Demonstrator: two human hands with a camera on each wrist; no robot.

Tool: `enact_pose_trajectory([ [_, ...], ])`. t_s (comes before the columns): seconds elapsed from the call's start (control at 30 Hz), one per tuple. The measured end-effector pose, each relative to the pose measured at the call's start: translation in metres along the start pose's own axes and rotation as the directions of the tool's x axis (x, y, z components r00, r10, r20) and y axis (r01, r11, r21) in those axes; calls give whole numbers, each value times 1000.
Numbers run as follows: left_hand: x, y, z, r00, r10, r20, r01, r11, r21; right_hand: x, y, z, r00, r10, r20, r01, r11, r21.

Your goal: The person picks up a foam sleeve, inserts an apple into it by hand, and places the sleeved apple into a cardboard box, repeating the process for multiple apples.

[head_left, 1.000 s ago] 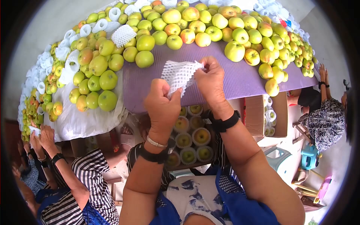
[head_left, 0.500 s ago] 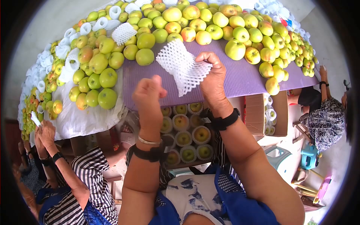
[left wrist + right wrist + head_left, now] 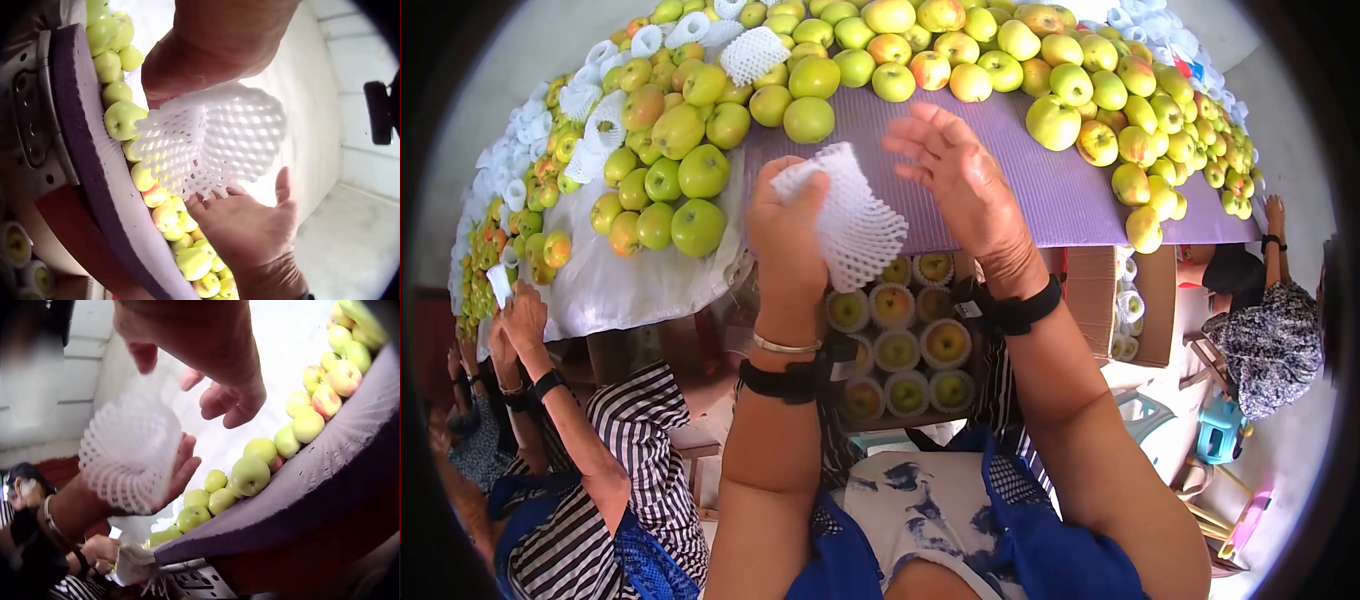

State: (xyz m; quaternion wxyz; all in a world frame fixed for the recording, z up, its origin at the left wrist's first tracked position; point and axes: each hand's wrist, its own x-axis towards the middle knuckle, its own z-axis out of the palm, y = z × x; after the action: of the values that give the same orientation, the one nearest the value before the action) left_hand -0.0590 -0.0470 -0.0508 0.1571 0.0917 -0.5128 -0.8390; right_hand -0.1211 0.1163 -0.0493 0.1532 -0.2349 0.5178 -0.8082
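Observation:
A white foam net sleeve (image 3: 852,225) is held by my left hand (image 3: 788,240), its thumb over the upper end and its mesh skirt flaring toward the lower right. In the left wrist view the netting (image 3: 244,134) is spread wide, with nothing inside. My right hand (image 3: 972,190) is lifted to the right of the sleeve, fingers spread and holding nothing. The right wrist view shows its bent fingers apart from the net (image 3: 125,456). Both hands are over the front part of the purple ribbed mat (image 3: 1000,200). Loose green-yellow apples (image 3: 808,120) lie beyond them.
Below the mat edge sits a box of apples in foam nets (image 3: 898,350). An open cardboard carton (image 3: 1155,310) with netted apples stands at right. More foam sleeves (image 3: 755,55) lie among the apples. A person in stripes (image 3: 650,440) works at left.
The sleeve was stretched between both hands, then held by the right hand alone; now the left hand holds it and the right has let go. The head view has shifted slightly.

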Motion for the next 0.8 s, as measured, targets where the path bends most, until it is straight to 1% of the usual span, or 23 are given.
enact_pose_trajectory([
  [0.07, -5, -5, 4, 998, 57, 39, -60, 996, 59, -3, -2, 9, 999, 38, 15, -38, 999, 16],
  [0.1, -7, -6, 6, 994, 86, 60, -91, 992, 89, -6, -2, 16, 990, 139, 29, -136, 987, -87],
  [0.13, -8, -6, 8, 994, 102, 44, -104, 992, 68, -7, 1, 21, 984, 154, 92, -131, 968, -214],
  [0.2, -11, -2, 14, 991, 132, 8, -132, 991, 25, -8, 8, 30, 956, 205, 209, -91, 885, -456],
  [0.23, -9, -3, 13, 993, 113, 27, -112, 993, -45, -12, 10, 37, 955, 266, 130, -159, 833, -530],
  [0.3, -6, -3, 11, 994, 82, 67, -68, 980, -185, -13, 11, 37, 904, 399, 156, -313, 864, -395],
  [0.33, -7, -1, 11, 996, 62, 57, -51, 982, -180, -13, 12, 37, 871, 459, 177, -389, 863, -324],
  [0.4, -9, 6, 14, 999, 21, 39, -14, 986, -169, -13, 16, 35, 854, 499, 149, -440, 844, -306],
  [0.43, -9, 5, 13, 998, 42, 54, -32, 982, -188, -13, 17, 35, 844, 518, 135, -465, 834, -296],
  [0.5, -8, 4, 11, 993, 85, 83, -64, 971, -230, -15, 20, 36, 861, 490, 133, -445, 855, -267],
  [0.53, -9, 5, 11, 992, 85, 93, -73, 989, -129, -15, 20, 36, 869, 476, 132, -435, 864, -252],
  [0.6, -10, 10, 13, 990, 84, 110, -92, 993, 73, -15, 17, 38, 867, 487, 104, -430, 837, -339],
  [0.63, -9, 9, 10, 992, 56, 114, -63, 996, 59, -14, 15, 39, 866, 493, 90, -427, 820, -382],
  [0.7, -6, 8, 3, 992, 2, 123, -7, 999, 33, -14, 6, 45, 845, 533, 44, -484, 798, -359],
  [0.73, -5, 9, 3, 992, 9, 125, -5, 999, -33, -15, 4, 46, 834, 551, 21, -511, 787, -346],
  [0.8, -5, 14, 5, 992, 22, 127, -1, 986, -164, -13, 9, 46, 916, 399, 46, -347, 845, -406],
])
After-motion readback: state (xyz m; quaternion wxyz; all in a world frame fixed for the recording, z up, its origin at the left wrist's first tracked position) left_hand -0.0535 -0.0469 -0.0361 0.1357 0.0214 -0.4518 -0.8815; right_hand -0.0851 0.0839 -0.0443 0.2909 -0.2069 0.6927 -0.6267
